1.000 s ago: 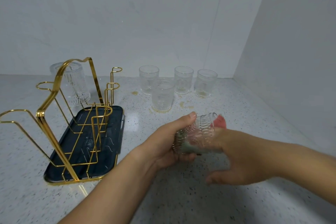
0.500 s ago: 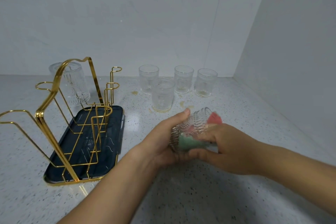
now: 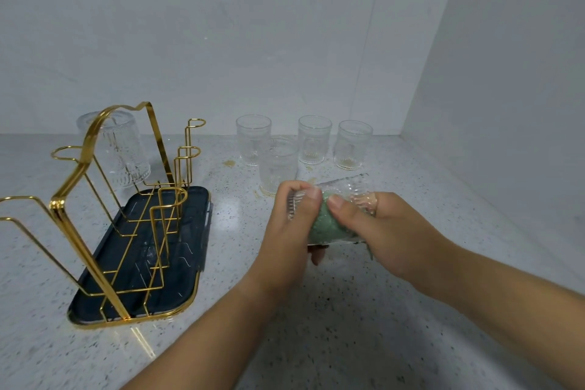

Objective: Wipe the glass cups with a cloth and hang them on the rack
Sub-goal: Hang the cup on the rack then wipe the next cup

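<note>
Ribbed glass cup [image 3: 351, 188] lies on its side in mid-air above the speckled countertop [image 3: 316, 342], held between both hands a little toward four o'clock of the view's centre. The left hand [image 3: 289, 231] grips its left end, thumb curled over the top and the other fingers wrapped underneath. The right hand [image 3: 383, 231] pinches a green cloth [image 3: 326, 226] against the glass, thumb pressing down on it and the other fingers curled round the far side. Whether the cloth sits inside the cup or outside it cannot be told.

At twelve o'clock from the hands stand four upright cups: three in a row by the wall [image 3: 253, 139] [image 3: 314, 139] [image 3: 353, 144] and one nearer cup [image 3: 278, 165] just beyond the left thumb. Yellowish stains [image 3: 229, 163] mark the counter near them.

At nine o'clock from the hands sits the gold wire rack [image 3: 58, 206] on its dark blue tray [image 3: 183, 263]. One inverted cup [image 3: 126, 152] hangs on a far prong at the rack's eleven o'clock corner.
</note>
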A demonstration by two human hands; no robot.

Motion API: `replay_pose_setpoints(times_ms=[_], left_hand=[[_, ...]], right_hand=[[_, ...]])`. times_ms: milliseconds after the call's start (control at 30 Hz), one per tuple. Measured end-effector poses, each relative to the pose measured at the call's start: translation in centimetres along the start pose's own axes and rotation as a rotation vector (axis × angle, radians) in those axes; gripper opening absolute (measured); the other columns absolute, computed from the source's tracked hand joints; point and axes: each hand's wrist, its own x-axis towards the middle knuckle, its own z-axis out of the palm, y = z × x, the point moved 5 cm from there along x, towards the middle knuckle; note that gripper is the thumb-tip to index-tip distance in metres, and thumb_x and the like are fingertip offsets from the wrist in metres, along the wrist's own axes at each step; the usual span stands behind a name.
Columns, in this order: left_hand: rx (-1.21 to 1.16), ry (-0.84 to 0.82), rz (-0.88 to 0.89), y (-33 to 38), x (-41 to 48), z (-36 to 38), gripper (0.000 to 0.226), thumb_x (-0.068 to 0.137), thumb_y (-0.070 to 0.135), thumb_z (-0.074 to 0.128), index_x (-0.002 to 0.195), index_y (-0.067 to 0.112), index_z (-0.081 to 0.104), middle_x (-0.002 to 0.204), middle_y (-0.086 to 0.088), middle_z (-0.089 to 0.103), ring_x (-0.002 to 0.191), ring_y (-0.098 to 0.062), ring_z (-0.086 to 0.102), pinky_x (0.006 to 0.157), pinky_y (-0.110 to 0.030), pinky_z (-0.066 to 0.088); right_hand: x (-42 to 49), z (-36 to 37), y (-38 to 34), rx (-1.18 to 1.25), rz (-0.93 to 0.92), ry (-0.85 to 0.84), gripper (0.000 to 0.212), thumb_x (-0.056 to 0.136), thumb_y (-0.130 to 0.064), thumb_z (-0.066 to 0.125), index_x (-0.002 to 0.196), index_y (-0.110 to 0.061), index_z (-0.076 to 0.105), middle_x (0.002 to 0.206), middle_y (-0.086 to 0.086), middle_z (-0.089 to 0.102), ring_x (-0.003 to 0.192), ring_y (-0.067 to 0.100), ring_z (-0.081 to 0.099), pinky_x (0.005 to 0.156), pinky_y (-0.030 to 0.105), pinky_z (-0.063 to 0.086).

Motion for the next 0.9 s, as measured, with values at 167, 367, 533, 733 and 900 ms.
replay_pose_setpoints(times_ms=[167,367,533,733,900], left_hand=[[-0.229,-0.053,-0.487,-0.4,0.1,0.5,0.06,0.099,0.061,0.05,0.082,0.007,0.07,0.059,-0.007,0.058,0.038,-0.016,0.05,0.034,-0.018,0.035],[-0.282,-0.259,-0.694,-0.9,-0.7,1.1,0.07,0.1,0.069,0.042,0.087,0.01,0.077,0.064,-0.005,0.063,0.04,-0.014,0.055,0.034,-0.017,0.042],[0.102,-0.133,-0.243,-1.0,0.0,0.5,0.055,0.09,0.071,0.057,0.126,0.028,0.057,0.094,-0.021,0.064,0.065,-0.022,0.06,0.056,-0.035,0.049],[-0.012,-0.032,-0.262,-0.3,-0.3,0.3,0.038,0.1,0.06,0.058,0.099,0.021,0.06,0.062,0.002,0.056,0.045,-0.01,0.044,0.04,-0.02,0.031],[-0.222,-0.196,-0.667,-1.7,-0.6,0.5,0.055,0.092,0.064,0.058,0.068,0.016,0.069,0.056,-0.002,0.053,0.034,-0.007,0.036,0.033,-0.014,0.015]], right_hand=[[0.4,0.5,1.1,-0.689,-0.293,0.053,0.06,0.099,-0.062,0.034,0.061,-0.022,0.058,0.052,-0.009,0.053,0.05,0.012,0.051,0.064,0.032,0.05],[0.1,-0.7,2.6,-0.716,-0.297,-0.098,0.049,0.101,-0.059,0.043,0.066,-0.028,0.061,0.063,-0.012,0.057,0.058,0.006,0.052,0.065,0.034,0.049],[-0.1,-1.1,3.0,0.101,0.226,0.132,0.051,0.1,-0.049,0.052,0.064,-0.018,0.071,0.057,-0.005,0.062,0.051,0.01,0.056,0.058,0.024,0.045],[-0.7,0.3,1.5,-0.175,-0.051,-0.083,0.051,0.098,-0.062,0.046,0.067,-0.024,0.06,0.059,-0.011,0.051,0.053,0.011,0.046,0.064,0.049,0.044],[-0.8,-0.2,2.0,-0.895,-0.416,-0.234,0.03,0.102,-0.052,0.042,0.089,-0.035,0.062,0.084,-0.02,0.058,0.079,0.002,0.053,0.089,0.035,0.047]])
